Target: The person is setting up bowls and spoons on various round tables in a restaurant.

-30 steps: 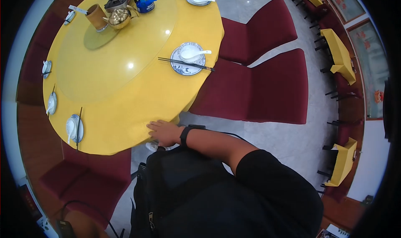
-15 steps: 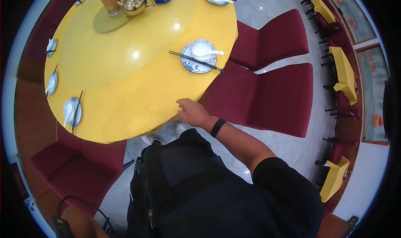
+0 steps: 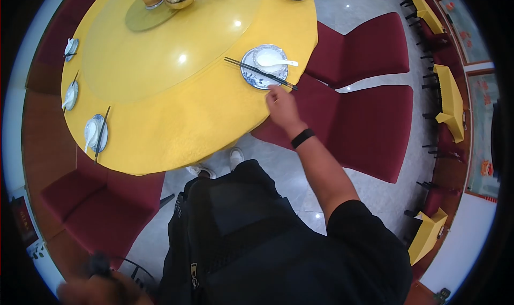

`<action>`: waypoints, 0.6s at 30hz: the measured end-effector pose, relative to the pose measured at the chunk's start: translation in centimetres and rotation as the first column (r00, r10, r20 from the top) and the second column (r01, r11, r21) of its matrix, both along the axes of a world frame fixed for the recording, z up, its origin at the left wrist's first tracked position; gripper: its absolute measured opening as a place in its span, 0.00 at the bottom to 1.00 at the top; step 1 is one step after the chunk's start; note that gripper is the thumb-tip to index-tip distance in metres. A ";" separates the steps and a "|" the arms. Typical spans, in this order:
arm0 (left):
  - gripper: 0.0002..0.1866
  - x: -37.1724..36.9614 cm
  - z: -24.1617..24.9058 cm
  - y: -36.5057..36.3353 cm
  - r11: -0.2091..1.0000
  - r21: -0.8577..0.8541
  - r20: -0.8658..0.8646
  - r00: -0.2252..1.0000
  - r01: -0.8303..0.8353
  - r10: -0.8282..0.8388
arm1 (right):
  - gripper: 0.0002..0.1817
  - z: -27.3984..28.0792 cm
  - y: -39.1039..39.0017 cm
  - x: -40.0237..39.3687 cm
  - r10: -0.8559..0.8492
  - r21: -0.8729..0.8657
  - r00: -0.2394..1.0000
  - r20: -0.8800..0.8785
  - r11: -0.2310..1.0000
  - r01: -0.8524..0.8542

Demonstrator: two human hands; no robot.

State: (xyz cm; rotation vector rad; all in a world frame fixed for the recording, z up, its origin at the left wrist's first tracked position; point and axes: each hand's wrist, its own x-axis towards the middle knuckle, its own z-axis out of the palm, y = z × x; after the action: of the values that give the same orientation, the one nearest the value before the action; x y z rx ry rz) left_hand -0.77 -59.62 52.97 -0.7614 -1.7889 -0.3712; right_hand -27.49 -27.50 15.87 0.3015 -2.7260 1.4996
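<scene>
Here, right hand [image 3: 282, 107] at table edge [image 3: 208, 152], near plate [image 3: 254, 79].

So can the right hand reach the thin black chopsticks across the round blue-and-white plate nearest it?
Probably yes: the right hand is close to the black chopsticks, with nothing visible between.

Bright, even light, seemingly overhead, throws white glare spots on turntable [image 3: 155, 53] and floor [image 3: 292, 176]; left arm [image 3: 96, 292] smeared by blur, right hand [image 3: 284, 108] clearer, edges fisheye-bent into black corners.
</scene>
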 end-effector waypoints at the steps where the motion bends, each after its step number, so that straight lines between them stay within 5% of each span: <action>1: 0.13 3.7 -5.1 -4.1 0.973 -0.137 0.072 0.978 -0.186 0.197 | 0.14 0.5 0.5 -1.4 -0.038 0.039 0.999 -0.037 0.998 0.039; 2: 0.17 7.6 -8.1 -8.4 0.894 -0.280 0.115 0.912 -0.350 0.393 | 0.14 1.0 1.1 -2.9 -0.074 0.077 0.994 -0.077 0.994 0.080; 3: 0.14 3.5 -7.3 -0.9 0.908 0.182 0.706 0.693 -0.376 0.145 | 0.14 1.3 1.6 -4.5 -0.068 0.077 0.995 -0.074 0.994 0.073; 5: 0.13 -0.6 -11.6 2.3 0.761 0.192 0.864 0.475 -0.619 0.168 | 0.14 1.6 2.3 -7.0 -0.087 0.162 0.990 -0.107 0.981 0.103; 6: 0.11 0.4 -14.1 0.5 0.771 0.038 0.991 0.122 -0.636 0.051 | 0.13 2.5 2.1 -7.7 -0.088 0.206 0.992 -0.093 0.973 0.106; 8: 0.11 1.6 -20.4 0.5 0.770 -0.001 0.999 -0.042 -0.638 -0.033 | 0.14 1.9 2.1 -9.5 -0.081 0.302 0.989 -0.125 0.946 0.116; 11: 0.12 4.2 -24.6 0.7 0.708 0.017 0.982 -0.121 -0.706 -0.144 | 0.14 -0.4 2.2 -10.1 0.080 0.205 0.982 -0.170 0.978 -0.045; 14: 0.13 4.8 -24.7 0.4 0.539 0.057 0.985 -0.042 -0.840 -0.170 | 0.14 0.7 -2.1 -7.2 0.214 0.209 0.977 0.010 0.955 -0.211; 16: 0.13 5.1 -24.8 -0.3 0.470 0.089 0.990 0.025 -0.878 -0.141 | 0.14 -0.7 -5.1 -5.6 0.352 0.242 0.936 -0.018 0.910 -0.338; 18: 0.13 5.2 -24.8 -1.3 0.474 0.107 0.978 0.007 -0.874 -0.208 | 0.13 -0.5 -8.5 -3.2 0.410 0.216 0.907 0.098 0.881 -0.422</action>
State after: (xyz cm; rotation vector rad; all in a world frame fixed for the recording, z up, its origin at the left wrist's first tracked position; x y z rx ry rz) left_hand 4.42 -60.96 28.22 1.1518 -2.5314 -1.4179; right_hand -30.68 -35.98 15.34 0.9235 -3.0189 1.2584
